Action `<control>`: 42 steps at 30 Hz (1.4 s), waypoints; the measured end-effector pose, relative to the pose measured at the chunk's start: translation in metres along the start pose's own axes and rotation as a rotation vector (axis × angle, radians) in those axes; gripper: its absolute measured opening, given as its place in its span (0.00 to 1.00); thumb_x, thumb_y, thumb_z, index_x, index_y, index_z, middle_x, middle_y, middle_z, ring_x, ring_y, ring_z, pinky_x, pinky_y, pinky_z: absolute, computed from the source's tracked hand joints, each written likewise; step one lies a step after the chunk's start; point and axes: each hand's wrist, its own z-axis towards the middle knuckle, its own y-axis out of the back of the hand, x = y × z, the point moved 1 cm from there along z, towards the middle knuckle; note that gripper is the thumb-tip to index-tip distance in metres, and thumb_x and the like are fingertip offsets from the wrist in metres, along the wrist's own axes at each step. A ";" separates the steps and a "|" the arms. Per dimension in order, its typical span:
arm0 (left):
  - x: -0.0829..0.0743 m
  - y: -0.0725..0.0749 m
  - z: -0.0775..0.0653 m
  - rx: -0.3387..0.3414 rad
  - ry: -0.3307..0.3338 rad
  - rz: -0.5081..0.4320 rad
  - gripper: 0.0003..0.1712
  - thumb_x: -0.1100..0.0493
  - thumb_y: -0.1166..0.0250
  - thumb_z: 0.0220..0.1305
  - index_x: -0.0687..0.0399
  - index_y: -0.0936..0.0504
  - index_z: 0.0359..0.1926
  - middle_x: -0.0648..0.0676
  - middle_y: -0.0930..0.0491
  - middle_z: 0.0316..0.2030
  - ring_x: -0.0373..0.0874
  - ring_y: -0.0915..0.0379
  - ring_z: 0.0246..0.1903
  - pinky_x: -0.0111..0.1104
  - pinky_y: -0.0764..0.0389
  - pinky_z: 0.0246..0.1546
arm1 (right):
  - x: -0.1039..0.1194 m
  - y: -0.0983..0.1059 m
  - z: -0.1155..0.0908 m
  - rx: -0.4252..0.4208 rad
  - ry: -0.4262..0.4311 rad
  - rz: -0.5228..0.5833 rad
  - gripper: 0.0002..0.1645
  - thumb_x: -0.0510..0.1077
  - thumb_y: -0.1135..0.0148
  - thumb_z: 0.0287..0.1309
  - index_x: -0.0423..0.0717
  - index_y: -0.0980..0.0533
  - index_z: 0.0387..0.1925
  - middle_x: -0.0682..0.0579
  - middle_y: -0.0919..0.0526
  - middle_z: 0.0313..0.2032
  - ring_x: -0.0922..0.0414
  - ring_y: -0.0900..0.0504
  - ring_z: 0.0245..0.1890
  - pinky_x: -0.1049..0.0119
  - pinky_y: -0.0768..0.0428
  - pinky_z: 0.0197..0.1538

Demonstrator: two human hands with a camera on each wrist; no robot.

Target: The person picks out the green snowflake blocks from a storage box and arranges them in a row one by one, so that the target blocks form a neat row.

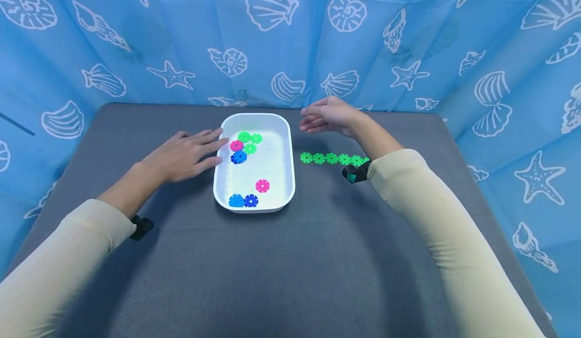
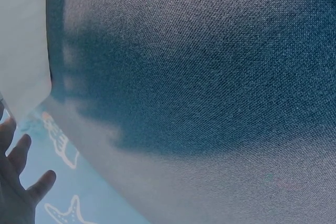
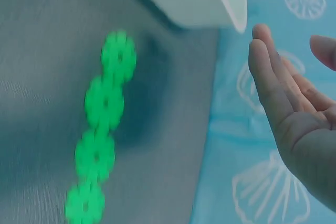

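Observation:
A white tray (image 1: 277,161) stands on the grey table with several notched plastic discs in it. Green discs (image 1: 250,149), a pink disc (image 1: 236,146) and blue discs (image 1: 239,157) cluster toward its far left; another pink disc (image 1: 262,185) and two blue ones lie nearer. My left hand (image 1: 188,154) is at the tray's left rim, its fingers spread and reaching the edge; it holds nothing. Beyond the tray's right side hovers my right hand (image 1: 329,115), fingers extended and bent slightly at the knuckles, holding nothing. Below it lies a row of joined green discs (image 3: 105,103), partly hidden by the right wrist in the head view.
The grey cloth-covered table (image 1: 272,267) extends toward me. A blue curtain (image 1: 204,35) with white shells and starfish hangs behind it and along both sides. Each wrist wears a black band (image 1: 141,228).

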 end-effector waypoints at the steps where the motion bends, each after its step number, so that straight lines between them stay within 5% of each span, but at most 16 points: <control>1: 0.000 0.000 0.000 0.000 0.000 0.000 0.38 0.39 0.50 0.75 0.46 0.46 0.78 0.57 0.53 0.78 0.59 0.55 0.75 0.65 0.46 0.66 | 0.001 -0.006 0.004 0.012 0.002 0.004 0.26 0.42 0.44 0.72 0.31 0.32 0.64 0.31 0.23 0.58 0.47 0.15 0.50 0.57 0.19 0.55; 8: 0.001 -0.002 0.001 -0.003 0.000 0.001 0.38 0.39 0.50 0.75 0.45 0.47 0.78 0.56 0.53 0.78 0.59 0.54 0.75 0.65 0.46 0.66 | 0.008 -0.044 0.022 0.047 -0.011 0.042 0.30 0.41 0.46 0.73 0.29 0.37 0.68 0.30 0.26 0.62 0.40 0.25 0.62 0.54 0.25 0.62; 24: 0.003 -0.002 0.000 0.002 0.007 0.004 0.38 0.38 0.51 0.75 0.44 0.47 0.79 0.56 0.54 0.78 0.59 0.55 0.75 0.65 0.46 0.66 | 0.006 -0.103 0.059 0.002 -0.095 -0.005 0.28 0.44 0.42 0.71 0.35 0.33 0.66 0.37 0.26 0.61 0.47 0.22 0.60 0.59 0.24 0.61; 37: 0.003 -0.003 0.002 -0.002 0.006 0.000 0.38 0.37 0.51 0.75 0.43 0.48 0.79 0.55 0.54 0.78 0.59 0.55 0.76 0.65 0.46 0.66 | 0.001 -0.123 0.068 -0.034 -0.103 -0.077 0.25 0.46 0.42 0.71 0.36 0.30 0.62 0.40 0.23 0.57 0.48 0.20 0.56 0.61 0.22 0.59; 42: 0.003 -0.002 0.002 0.000 0.005 0.002 0.38 0.38 0.52 0.75 0.44 0.47 0.79 0.56 0.54 0.78 0.59 0.55 0.75 0.65 0.45 0.66 | -0.001 -0.125 0.072 0.006 -0.084 -0.001 0.24 0.43 0.44 0.72 0.32 0.31 0.62 0.37 0.24 0.58 0.47 0.20 0.57 0.60 0.23 0.60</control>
